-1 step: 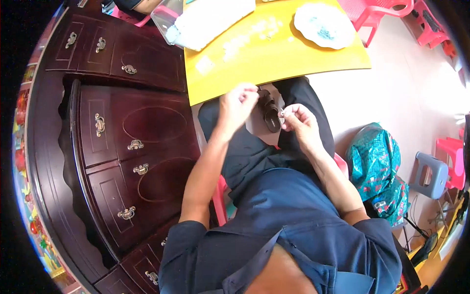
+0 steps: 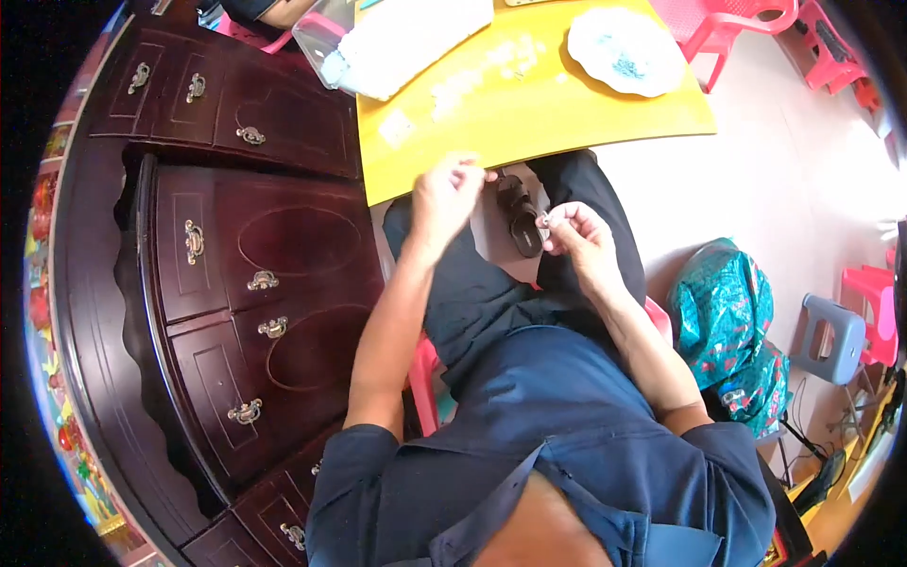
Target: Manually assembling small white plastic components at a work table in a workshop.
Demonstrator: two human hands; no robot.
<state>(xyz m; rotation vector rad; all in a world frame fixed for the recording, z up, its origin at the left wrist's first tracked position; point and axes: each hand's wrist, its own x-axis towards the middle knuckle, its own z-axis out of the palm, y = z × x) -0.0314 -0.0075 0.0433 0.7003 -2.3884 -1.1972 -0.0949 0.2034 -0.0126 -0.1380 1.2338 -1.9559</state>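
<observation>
My left hand (image 2: 448, 200) is closed, its fingers curled in a pinch, just off the table's near edge above my lap. Whatever those fingertips hold, if anything, is too small to make out. Lower and to the right, my right hand (image 2: 581, 231) pinches a small shiny whitish piece (image 2: 545, 219) between thumb and forefinger. Ahead stands a yellow table (image 2: 444, 156) with many little white pieces (image 2: 515, 57) scattered over it. A scalloped white plate (image 2: 590, 47) with small bluish bits (image 2: 627, 64) rests on its right side.
Left of me rises a dark wooden cabinet (image 2: 312, 222) with metal handles. A white slab-like thing (image 2: 406, 42) and a clear plastic box (image 2: 316, 42) lie at the table's far left. To my right are a green shiny bag (image 2: 723, 302) and a grey-blue stool (image 2: 829, 337); pink chairs (image 2: 727, 28) stand beyond.
My left hand has shifted a little to the left and away from me, its fingers still curled. My right hand holds its place with the small piece.
</observation>
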